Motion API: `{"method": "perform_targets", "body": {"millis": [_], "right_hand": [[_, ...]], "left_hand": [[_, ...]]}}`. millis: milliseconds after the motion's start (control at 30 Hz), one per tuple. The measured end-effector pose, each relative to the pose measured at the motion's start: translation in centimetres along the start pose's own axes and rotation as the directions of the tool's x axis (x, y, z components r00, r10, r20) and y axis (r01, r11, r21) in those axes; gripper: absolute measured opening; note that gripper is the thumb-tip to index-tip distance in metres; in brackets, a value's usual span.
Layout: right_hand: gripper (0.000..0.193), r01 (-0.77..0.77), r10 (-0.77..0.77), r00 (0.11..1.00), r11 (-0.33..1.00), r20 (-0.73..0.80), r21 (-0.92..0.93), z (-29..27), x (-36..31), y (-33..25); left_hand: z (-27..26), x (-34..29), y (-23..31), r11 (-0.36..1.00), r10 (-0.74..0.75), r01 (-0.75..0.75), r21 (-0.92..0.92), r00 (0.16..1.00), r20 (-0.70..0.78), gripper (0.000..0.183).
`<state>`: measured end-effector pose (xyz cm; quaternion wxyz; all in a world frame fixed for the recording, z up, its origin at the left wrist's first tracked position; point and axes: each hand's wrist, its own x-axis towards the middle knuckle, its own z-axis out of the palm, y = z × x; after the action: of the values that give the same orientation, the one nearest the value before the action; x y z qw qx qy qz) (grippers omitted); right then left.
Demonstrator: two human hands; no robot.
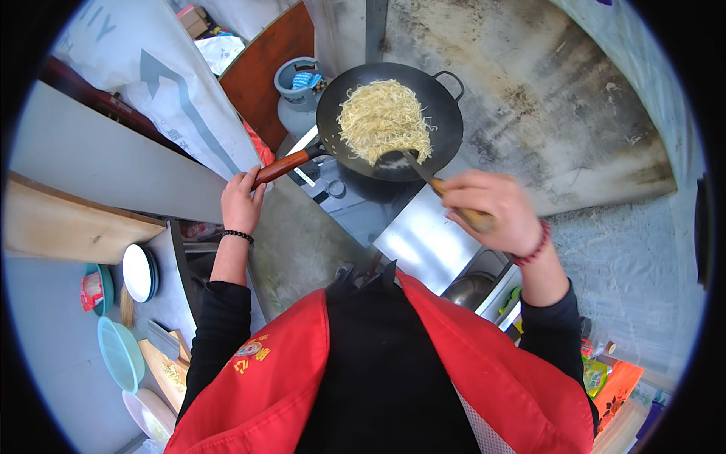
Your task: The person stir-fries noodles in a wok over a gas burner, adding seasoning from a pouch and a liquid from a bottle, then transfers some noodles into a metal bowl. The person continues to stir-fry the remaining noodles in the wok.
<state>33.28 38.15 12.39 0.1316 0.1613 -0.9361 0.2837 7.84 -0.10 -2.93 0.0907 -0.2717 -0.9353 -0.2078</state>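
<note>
Strands point(384, 117): pale and thin, heaped in the middle of the wok, a few loose ends straying toward its right wall.
Wok point(448, 113): black and round, at the far side of the scene, a small loop at its far right rim.
Wok handle point(287, 164): reddish-brown wood, running left and near from the rim.
Left hand point(240, 204): grip wrapped around the end of the wok handle; dark beads circle the wrist.
Right hand point(495, 208): grip closed around the spatula's wooden handle, near and right of the wok; red beads circle the wrist.
Spatula point(418, 165): slanting far and left into the wok, its head at the near edge of the heap; cannot tell whether it touches the wok's bottom.
Gas cylinder point(296, 113): grey, just left of the wok, a blue-and-white cloth point(305, 80) at its top.
Table point(169, 261): at the left, bearing stacked plates point(138, 274).
Basin point(121, 354): turquoise, farther left and near.
</note>
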Motion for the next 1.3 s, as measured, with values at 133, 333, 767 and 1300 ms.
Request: {"method": "perform_targets", "body": {"millis": [133, 333, 767, 1300], "right_hand": [[0.019, -0.051, 0.044, 0.986, 0.998, -0.163, -0.039, 4.9, 1.4, 4.3], [0.02, 0.005, -0.02, 0.923, 0.999, -0.384, -0.042, 5.7, 3.8, 4.9], [0.03, 0.061, -0.129, 0.968, 0.953, -0.214, -0.296, 10.9, -2.5, 10.1], [0.036, 0.346, -0.312, 0.938, 0.824, 0.15, -0.448, 10.2, 0.5, 9.3]], "left_hand": [[0.0, 0.0, -0.2, 1.0, 0.002, -0.002, 0.009, 1.0, -0.004, 0.04], [0.1, -0.6, 0.7, 0.993, -0.004, 0.009, 0.119, 0.999, -0.043, 0.048], [-2.3, -9.2, 3.4, 0.999, -0.041, 0.045, 0.02, 0.979, -0.198, 0.063], [-8.1, -34.3, -4.5, 0.907, -0.409, 0.389, -0.159, 0.905, -0.12, 0.046]]}}
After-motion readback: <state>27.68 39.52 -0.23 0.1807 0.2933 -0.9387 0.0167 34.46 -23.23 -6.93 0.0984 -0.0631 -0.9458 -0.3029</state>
